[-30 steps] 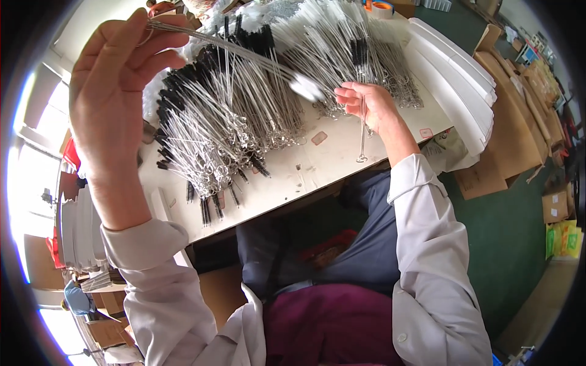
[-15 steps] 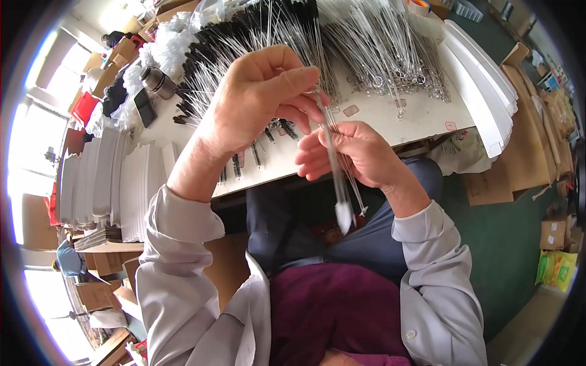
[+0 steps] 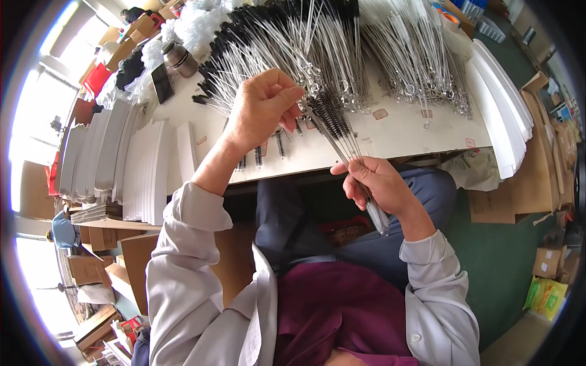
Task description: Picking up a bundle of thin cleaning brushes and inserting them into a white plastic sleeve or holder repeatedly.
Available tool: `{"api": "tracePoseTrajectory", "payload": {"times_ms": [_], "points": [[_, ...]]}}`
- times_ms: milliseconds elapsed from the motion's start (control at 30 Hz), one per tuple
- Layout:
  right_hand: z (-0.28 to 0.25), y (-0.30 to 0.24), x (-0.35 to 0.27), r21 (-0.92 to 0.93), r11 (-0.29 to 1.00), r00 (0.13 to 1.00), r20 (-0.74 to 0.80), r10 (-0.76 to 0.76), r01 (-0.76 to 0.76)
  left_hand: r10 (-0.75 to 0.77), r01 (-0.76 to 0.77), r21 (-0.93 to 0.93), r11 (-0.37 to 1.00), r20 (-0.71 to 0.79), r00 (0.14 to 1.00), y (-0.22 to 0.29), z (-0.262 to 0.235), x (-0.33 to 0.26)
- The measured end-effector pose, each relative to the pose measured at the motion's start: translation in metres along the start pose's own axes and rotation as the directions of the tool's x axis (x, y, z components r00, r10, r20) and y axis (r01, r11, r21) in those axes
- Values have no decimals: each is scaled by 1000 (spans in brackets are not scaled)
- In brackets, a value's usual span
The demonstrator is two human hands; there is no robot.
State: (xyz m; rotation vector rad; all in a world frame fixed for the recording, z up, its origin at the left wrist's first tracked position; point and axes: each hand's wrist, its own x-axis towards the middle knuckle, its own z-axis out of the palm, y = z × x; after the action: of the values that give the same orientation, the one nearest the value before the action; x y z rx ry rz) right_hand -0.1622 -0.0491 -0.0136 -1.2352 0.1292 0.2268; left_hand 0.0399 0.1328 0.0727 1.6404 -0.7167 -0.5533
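My right hand (image 3: 379, 186) is closed around a bundle of thin wire brushes (image 3: 334, 122), held over my lap at the table's front edge. Their black bristles slant up and to the left, and the thin metal stems run down through my fingers. Pale or clear lower ends (image 3: 378, 221) stick out below that hand. My left hand (image 3: 265, 107) is higher, thumb pressed against fingers, beside the bundle's top. Whatever is in that pinch is too small to tell. Shiny metal loops (image 3: 310, 72) show just beyond its fingertips.
Behind my hands lie a large heap of black-bristled wire brushes (image 3: 244, 46) and a pile of looped wire brushes (image 3: 409, 55). Folded white cartons (image 3: 143, 171) stand left, near a phone (image 3: 162, 83) and a thermos (image 3: 180, 59). White card strips (image 3: 503, 116) hang over the right edge.
My hands have moved apart, the right one lower and to the right. The bundle now shows black bristles upward, where a pale-tipped brush hung down before. The whole view has also shifted slightly.
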Motion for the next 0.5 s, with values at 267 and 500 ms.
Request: {"api": "tracePoseTrajectory", "payload": {"times_ms": [267, 500], "points": [[5, 18, 4, -362, 931, 990, -109, -88, 42, 580, -383, 661, 645, -96, 809, -27, 15, -34], [8, 28, 3, -445, 894, 994, -112, 3, -53, 585, -426, 844, 326, 173, 792, -44, -9, -91]]}}
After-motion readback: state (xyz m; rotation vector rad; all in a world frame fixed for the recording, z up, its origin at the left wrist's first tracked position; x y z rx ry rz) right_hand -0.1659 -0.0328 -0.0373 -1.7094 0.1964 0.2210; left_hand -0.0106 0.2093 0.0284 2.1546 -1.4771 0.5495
